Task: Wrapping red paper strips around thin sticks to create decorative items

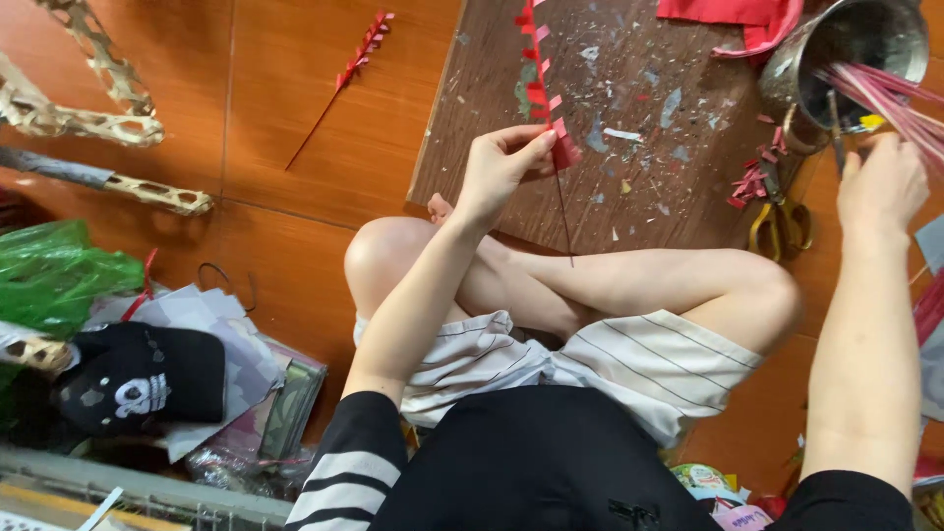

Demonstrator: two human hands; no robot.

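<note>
My left hand (501, 169) pinches a thin stick wrapped with a fringed red paper strip (539, 88) over a dark wooden board (629, 147). My right hand (880, 187) reaches toward a metal pot (846, 49) holding several thin pink sticks (890, 98); its fingers touch the sticks, and whether it grips one is unclear. Yellow-handled scissors (782, 221) lie on the board just left of that hand, beside red paper scraps (752, 182). My crossed bare legs (629, 285) rest below the board.
A finished red fringed stick (344, 79) lies on the orange tiled floor (295, 246). Woven strips (98, 108) sit at top left. A green plastic bag (54, 270), black cap (138, 379) and papers clutter the left. Red cloth (747, 20) lies at the board's top.
</note>
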